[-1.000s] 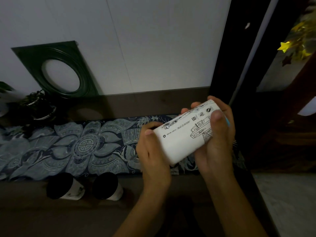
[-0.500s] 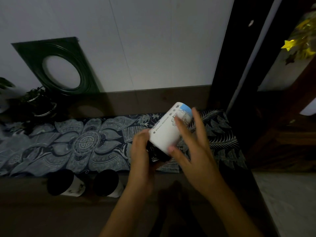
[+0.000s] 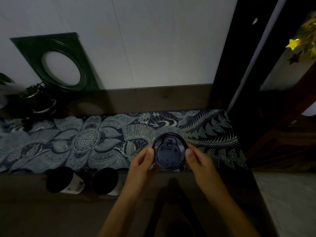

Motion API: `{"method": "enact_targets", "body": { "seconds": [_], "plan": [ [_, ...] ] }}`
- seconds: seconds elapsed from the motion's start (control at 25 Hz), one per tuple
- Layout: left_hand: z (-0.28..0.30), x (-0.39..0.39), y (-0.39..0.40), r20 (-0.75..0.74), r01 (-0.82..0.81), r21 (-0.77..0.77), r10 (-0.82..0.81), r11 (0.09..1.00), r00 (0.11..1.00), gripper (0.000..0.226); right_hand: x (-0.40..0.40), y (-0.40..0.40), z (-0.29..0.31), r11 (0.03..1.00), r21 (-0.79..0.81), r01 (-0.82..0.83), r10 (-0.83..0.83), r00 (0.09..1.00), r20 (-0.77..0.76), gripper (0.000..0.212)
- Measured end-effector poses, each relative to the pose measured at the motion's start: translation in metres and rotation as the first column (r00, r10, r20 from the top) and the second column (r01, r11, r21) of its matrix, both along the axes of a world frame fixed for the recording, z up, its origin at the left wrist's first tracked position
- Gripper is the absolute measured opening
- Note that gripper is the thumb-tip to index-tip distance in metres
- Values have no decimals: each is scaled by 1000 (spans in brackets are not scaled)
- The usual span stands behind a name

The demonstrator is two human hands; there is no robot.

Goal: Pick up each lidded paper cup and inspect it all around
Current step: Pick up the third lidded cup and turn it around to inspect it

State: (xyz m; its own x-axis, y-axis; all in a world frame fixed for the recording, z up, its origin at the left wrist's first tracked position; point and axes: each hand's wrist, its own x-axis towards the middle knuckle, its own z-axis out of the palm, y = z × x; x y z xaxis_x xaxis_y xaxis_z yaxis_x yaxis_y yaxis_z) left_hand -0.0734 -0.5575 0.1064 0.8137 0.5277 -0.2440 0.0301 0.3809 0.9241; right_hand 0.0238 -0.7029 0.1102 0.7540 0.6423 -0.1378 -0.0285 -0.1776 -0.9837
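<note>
Hands grip lidded cup (image 3: 169, 151) between them: left hand (image 3: 142, 161), right hand (image 3: 196, 159); black lid faces camera.

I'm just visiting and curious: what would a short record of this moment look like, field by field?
held cup: a lidded paper cup, its black lid facing the camera
left hand: left hand grips the cup's left side
right hand: right hand grips the cup's right side
other cups: two cups on the table, left cup and middle cup, both with black lids
table: brown table with a patterned blue runner
behind: dark frame leaning on the wall, potted plant at the left
lighting: dim
</note>
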Motion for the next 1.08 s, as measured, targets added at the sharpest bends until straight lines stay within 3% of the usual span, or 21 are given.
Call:
{"method": "enact_targets", "body": {
  "seconds": [0.12,0.2,0.4,0.56,0.72,1.08],
  "plan": [
    [-25,-4,-2,-68,-38,-85,32,996,997,31,-5,4,-28,1000,-13,20,-22,982,-188,43],
    [-45,-5,-1,-155,-81,-117,62,990,986,29,-9,7,-48,999,-30,38,-46,945,-324,60],
    [-90,-8,2,-340,-144,-208,66,968,938,35,-11,9,-85,987,-149,62,-125,877,-464,40],
    [-114,-13,3,-395,-152,-235,49,960,917,30,-16,8,-102,981,-192,41,-138,839,-527,10],
    [-126,-18,0,-446,-161,-220,47,962,894,21,-22,7,-115,974,-224,41,-165,806,-568,6],
    [-140,-26,6,-439,-152,-199,50,968,897,19,-23,2,-134,974,-225,22,-149,812,-564,41]
  ]
}}
